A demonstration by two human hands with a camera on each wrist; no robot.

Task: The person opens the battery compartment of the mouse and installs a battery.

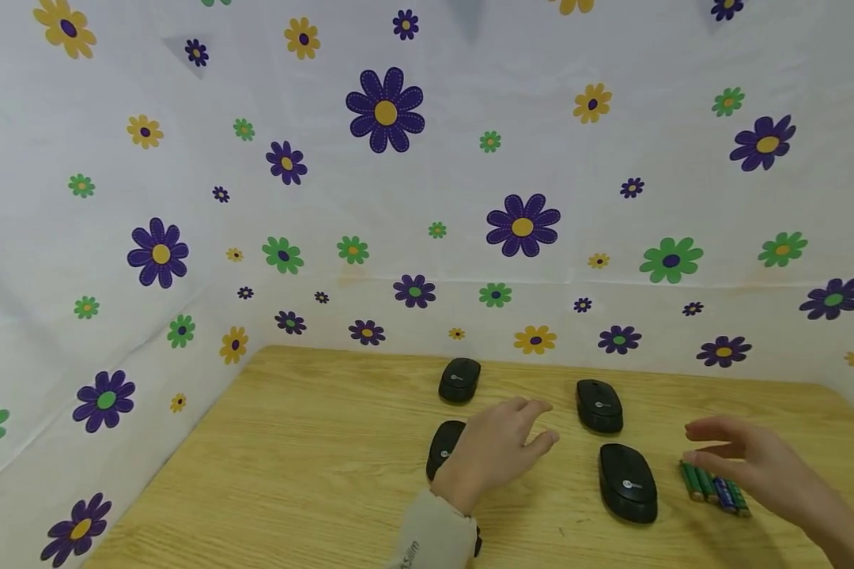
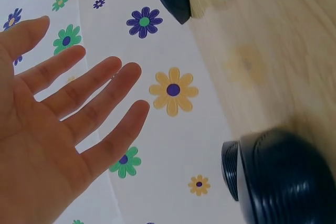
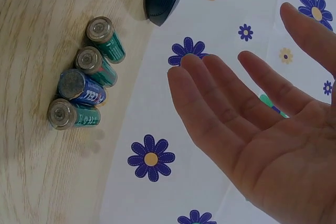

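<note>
My left hand [image 1: 494, 446] hovers over the table between the mice, holding nothing, its fingers apart in the left wrist view. Beneath it, a black computer mouse [image 1: 442, 449] is partly hidden. Another black mouse [image 1: 459, 380] sits behind that one. To the right stand two more black mice, one farther back [image 1: 599, 406] and one nearer [image 1: 628, 484]. Above a row of small batteries, green [image 3: 106, 39] and one blue [image 3: 82, 87], my right hand [image 1: 761, 470] hangs with relaxed fingers and nothing in its grasp. In the head view it covers part of the batteries.
The wooden table [image 1: 292, 458] ends at a white cloth [image 1: 441, 174] printed with purple, yellow and green flowers, at the back and along the sides. A pale sleeve [image 1: 437, 537] covers the left forearm.
</note>
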